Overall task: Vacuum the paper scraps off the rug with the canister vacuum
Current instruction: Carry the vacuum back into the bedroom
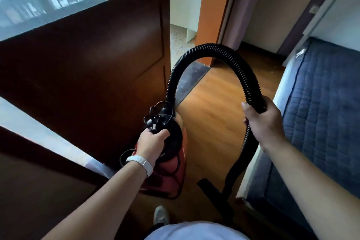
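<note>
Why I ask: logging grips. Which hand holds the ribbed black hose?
The right hand grips the hose; the left hand, wearing a white wristband, holds the orange canister vacuum by its top.

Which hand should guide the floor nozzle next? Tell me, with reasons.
Probably right. The right hand grips the hose, which runs down to the floor nozzle; the left hand is busy holding the canister vacuum by its top.
</note>
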A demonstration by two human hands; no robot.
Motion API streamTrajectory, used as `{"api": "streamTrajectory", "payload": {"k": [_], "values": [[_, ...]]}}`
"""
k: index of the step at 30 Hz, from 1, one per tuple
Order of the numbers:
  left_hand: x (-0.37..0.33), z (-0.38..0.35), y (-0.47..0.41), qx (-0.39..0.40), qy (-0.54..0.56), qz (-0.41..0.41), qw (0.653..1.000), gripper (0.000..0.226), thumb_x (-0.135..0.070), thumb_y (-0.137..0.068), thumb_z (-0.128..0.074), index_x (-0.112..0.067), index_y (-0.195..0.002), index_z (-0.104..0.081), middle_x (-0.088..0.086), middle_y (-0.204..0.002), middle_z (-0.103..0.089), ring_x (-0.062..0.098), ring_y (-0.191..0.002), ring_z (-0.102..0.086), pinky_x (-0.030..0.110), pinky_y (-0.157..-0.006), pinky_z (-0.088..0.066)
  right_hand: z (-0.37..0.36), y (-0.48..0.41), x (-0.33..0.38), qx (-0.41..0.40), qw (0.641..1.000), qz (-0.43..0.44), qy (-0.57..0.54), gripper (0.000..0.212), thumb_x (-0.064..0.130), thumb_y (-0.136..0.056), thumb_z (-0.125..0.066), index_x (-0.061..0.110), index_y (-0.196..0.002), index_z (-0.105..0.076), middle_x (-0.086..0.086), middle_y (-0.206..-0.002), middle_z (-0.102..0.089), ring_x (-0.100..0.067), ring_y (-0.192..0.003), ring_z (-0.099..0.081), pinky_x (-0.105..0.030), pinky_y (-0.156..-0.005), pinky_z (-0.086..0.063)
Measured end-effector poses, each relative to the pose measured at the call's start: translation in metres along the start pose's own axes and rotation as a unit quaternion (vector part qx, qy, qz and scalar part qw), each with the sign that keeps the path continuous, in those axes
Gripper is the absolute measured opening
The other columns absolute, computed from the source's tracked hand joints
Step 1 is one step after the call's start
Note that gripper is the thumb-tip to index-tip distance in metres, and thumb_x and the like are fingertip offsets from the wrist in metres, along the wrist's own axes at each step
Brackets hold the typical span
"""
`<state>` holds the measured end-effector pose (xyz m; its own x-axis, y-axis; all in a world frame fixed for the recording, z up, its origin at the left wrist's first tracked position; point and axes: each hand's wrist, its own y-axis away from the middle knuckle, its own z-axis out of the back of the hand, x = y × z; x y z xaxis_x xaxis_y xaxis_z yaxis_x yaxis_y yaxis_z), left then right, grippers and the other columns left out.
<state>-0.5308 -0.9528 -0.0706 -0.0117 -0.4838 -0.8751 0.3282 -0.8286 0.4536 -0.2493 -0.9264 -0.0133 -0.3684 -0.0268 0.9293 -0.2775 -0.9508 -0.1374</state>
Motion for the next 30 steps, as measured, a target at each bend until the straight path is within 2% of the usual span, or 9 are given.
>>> {"api": "streamTrajectory", "payload": {"k": [3,6,11,13,16,19,22,30], "values": [[-0.023,0.002,-0.042,0.024,-0.019,-0.004,1.0,0.021,-0.026,-0.068,-0.068,-0.018,-0.087,-0.069,0.005,-0.082,-0.073,0.024,-0.07,-0.068,0.035,-0.058,-0.053,-0.017,-0.02,0.008,-0.028,1.0,-0.007,0.012,0.011,0.03,-0.091,-0.069,0.03,-0.088,-0.058,0.002,-0.071,-0.061,-0.02,-0.06,-0.062,-0.035,-0.062,-0.052],[-0.043,-0.004,-0.077,0.034,-0.029,-0.02,0.999,0.02,-0.027,-0.065,-0.068,-0.017,-0.083,-0.069,0.006,-0.078,-0.072,0.026,-0.069,-0.066,0.04,-0.062,-0.056,-0.028,-0.041,0.01,-0.06,0.998,-0.03,0.009,0.013,0.029,-0.091,-0.069,0.029,-0.086,-0.057,0.0,-0.071,-0.061,-0.014,-0.056,-0.061,-0.031,-0.059,-0.051],[-0.07,-0.031,-0.136,0.053,-0.046,-0.009,0.998,0.024,-0.03,-0.061,-0.068,-0.019,-0.081,-0.07,0.006,-0.078,-0.073,0.03,-0.072,-0.069,0.045,-0.065,-0.057,-0.042,-0.088,-0.003,-0.077,0.996,-0.044,0.023,0.012,0.029,-0.09,-0.069,0.024,-0.087,-0.059,-0.002,-0.069,-0.062,-0.02,-0.059,-0.063,-0.036,-0.061,-0.052],[-0.078,-0.048,-0.157,0.063,-0.051,-0.002,0.997,0.024,-0.03,-0.06,-0.068,-0.02,-0.082,-0.07,0.007,-0.078,-0.073,0.031,-0.071,-0.069,0.043,-0.063,-0.056,-0.047,-0.111,-0.015,-0.087,0.994,-0.055,0.021,0.013,0.031,-0.089,-0.07,0.023,-0.09,-0.06,-0.002,-0.068,-0.063,-0.021,-0.06,-0.064,-0.036,-0.061,-0.052],[-0.097,-0.077,-0.187,0.071,-0.042,0.01,0.997,0.02,-0.025,-0.065,-0.069,-0.018,-0.084,-0.07,0.008,-0.08,-0.074,0.029,-0.069,-0.069,0.039,-0.059,-0.053,-0.055,-0.155,-0.036,-0.1,0.992,-0.078,-0.011,0.016,0.043,-0.082,-0.069,0.03,-0.087,-0.06,0.001,-0.064,-0.063,-0.023,-0.061,-0.064,-0.04,-0.064,-0.052],[-0.121,-0.109,-0.218,0.071,-0.045,0.02,0.996,0.019,-0.02,-0.07,-0.069,-0.016,-0.088,-0.07,0.009,-0.079,-0.074,0.027,-0.064,-0.068,0.033,-0.054,-0.049,-0.06,-0.208,-0.053,-0.091,0.992,-0.082,-0.023,0.012,0.035,-0.087,-0.07,0.03,-0.084,-0.059,0.002,-0.064,-0.062,-0.019,-0.059,-0.062,-0.038,-0.064,-0.05],[-0.152,-0.145,-0.251,0.067,-0.053,0.016,0.996,0.017,-0.019,-0.072,-0.069,-0.015,-0.088,-0.07,0.007,-0.073,-0.073,0.026,-0.06,-0.067,0.032,-0.052,-0.049,-0.054,-0.261,-0.061,-0.086,0.993,-0.079,-0.027,0.014,0.029,-0.091,-0.069,0.029,-0.083,-0.057,0.002,-0.064,-0.062,-0.018,-0.06,-0.062,-0.033,-0.059,-0.049],[-0.233,-0.238,-0.316,0.092,-0.058,-0.028,0.994,0.016,-0.017,-0.073,-0.067,-0.013,-0.088,-0.068,0.007,-0.073,-0.069,0.025,-0.059,-0.063,0.033,-0.054,-0.05,-0.014,-0.378,-0.067,-0.111,0.99,-0.079,-0.039,0.012,0.033,-0.089,-0.069,0.028,-0.087,-0.058,0.0,-0.067,-0.063,-0.018,-0.059,-0.063,-0.037,-0.063,-0.051]]}}
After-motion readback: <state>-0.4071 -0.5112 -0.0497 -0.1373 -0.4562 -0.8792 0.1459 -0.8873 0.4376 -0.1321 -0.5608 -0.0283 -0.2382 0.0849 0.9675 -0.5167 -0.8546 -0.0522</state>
